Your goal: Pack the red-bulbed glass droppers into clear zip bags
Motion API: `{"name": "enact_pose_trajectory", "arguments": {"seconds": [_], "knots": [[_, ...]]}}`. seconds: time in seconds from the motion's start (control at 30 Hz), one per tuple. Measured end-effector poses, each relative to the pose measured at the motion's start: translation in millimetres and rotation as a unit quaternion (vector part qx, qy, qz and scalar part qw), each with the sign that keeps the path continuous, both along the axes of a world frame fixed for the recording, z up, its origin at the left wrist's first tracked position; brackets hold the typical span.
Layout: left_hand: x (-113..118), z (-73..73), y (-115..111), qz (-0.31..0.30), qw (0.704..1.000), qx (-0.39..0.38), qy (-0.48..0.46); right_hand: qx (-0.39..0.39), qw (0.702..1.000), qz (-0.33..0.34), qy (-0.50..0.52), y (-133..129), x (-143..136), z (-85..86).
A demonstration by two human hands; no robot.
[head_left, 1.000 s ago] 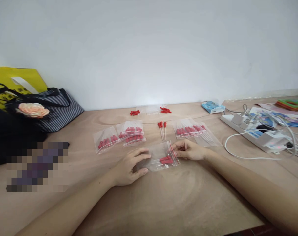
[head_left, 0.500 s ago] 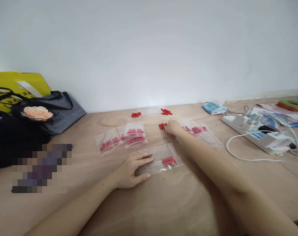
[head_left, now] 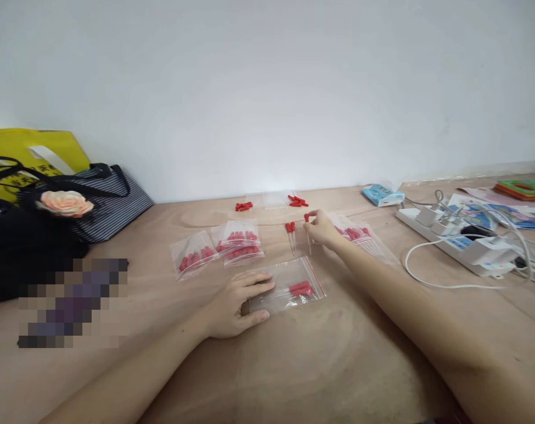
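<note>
Fingers (head_left: pixel 312 216) of the right hand (head_left: pixel 323 229) pinch one red-capped dropper (head_left: pixel 307 218), tube downward. Nearer the person and leftward lies the clear bag (head_left: pixel 289 273) (red-lined edge facing right), its left end under the loosely spread left hand (head_left: pixel 238 306).

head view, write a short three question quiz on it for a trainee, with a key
1. What do the fingertips of the right hand pinch?
2. True or false: the fingers of the left hand lie over the white power strip.
3. How many loose droppers lie just to the left of the right hand? A) none B) two C) five

Key:
1. The top of a red-topped dropper.
2. False: they lie over the left end of a clear bag.
3. B
</note>
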State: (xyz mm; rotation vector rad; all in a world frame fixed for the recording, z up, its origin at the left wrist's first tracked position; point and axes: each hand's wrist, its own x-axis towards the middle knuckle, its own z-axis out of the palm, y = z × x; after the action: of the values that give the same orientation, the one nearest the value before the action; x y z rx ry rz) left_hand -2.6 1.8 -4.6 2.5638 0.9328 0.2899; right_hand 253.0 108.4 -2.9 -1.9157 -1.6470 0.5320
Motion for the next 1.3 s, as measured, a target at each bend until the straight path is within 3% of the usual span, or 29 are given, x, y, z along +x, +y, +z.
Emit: {"name": "enact_pose_trajectory", "arguments": {"seconds": [0.1,0.23,0.37,0.6,0.7,0.83,1.0,1.2,1.3], "knots": [[-0.1,-0.4,0.5,0.003,1.0,-0.002,0.004,0.052,0.99,0.0,0.133,-21.1,15.0,-2.3],[0.3,-1.5,1.7,-0.001,1.0,0.002,0.001,0.099,0.941,0.003,0.322,-57.2,30.8,-10.7],[-0.7,-4.6,2.7,-0.007,1.0,0.014,-0.007,0.105,0.912,-0.018,0.395,-79.7,30.0,-20.6],[-3.8,-8.6,1.7,0.011,0.999,0.023,-0.019,0.033,0.869,0.042,0.491,-93.6,13.4,-28.7],[-3.6,-7.8,1.2,0.01,1.0,0.021,-0.017,0.015,0.869,0.087,0.488,-98.9,12.1,-28.1],[-3.2,-7.1,0.9,0.012,1.0,0.023,-0.009,-0.026,0.892,0.163,0.422,-101.5,16.4,-25.7],[-3.2,-8.3,2.1,0.006,0.999,0.029,-0.014,-0.072,0.909,0.212,0.351,-99.3,16.8,-25.3],[-3.8,-11.0,4.3,0.003,0.999,0.038,-0.018,-0.032,0.928,0.268,0.257,-97.6,8.0,-21.8],[-3.7,-11.1,4.0,0.003,0.999,0.037,-0.017,-0.023,0.923,0.314,0.223,-98.7,11.6,-17.1]]}}
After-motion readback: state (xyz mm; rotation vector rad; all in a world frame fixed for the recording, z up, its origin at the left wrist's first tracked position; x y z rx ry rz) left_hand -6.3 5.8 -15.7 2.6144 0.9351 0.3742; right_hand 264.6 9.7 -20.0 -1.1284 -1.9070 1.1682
